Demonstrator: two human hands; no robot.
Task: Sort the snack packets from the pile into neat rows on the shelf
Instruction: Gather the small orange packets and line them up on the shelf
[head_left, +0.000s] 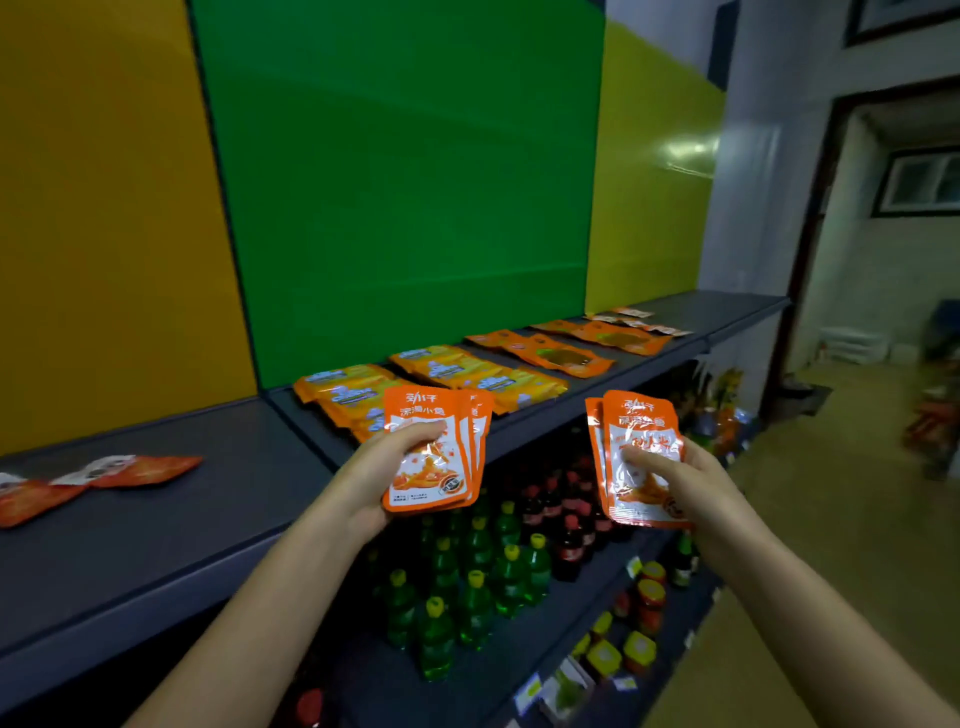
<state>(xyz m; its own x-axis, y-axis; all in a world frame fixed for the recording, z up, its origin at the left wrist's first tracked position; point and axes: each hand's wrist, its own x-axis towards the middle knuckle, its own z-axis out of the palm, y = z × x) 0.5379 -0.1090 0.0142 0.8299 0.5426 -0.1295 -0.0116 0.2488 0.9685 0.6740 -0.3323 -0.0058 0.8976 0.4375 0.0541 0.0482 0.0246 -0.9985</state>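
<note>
Back wall: green panel (405, 182) at centre, with an orange-yellow panel (104, 208) to its left.

Grey shelf (156, 530) runs from lower left to upper right. Below it is a lower shelf with green bottles (467, 587), dark red-capped bottles (566, 540) and small jars (649, 597).

On the grey shelf, all lying flat:
- Two overlapped rows of yellow-orange packets (467, 369), each row running from the back wall to the front edge. Long axes appear to run along the shelf.
- Further right, two groups of orange window packets (556, 356).
- Beyond those, a few small pale packets (634, 319); detail is too small to read.
- Far left, well apart from the rows, loose red-orange packets (124, 470), long axes along the shelf.

Left stack of orange snack packets (441, 478): held in the air just in front of the shelf edge, printed face to the camera. Long axis is near vertical, header end up. The packets behind are fanned out to the right.

Right stack of orange snack packets (639, 499): also held off the shelf, over the bottles. Long axis is near vertical, header up and leaning slightly left.

Left hand (384, 467): grips its stack, thumb across the front, fingers behind.

Right hand (691, 483): pinches its stack, thumb on the front face.
</note>
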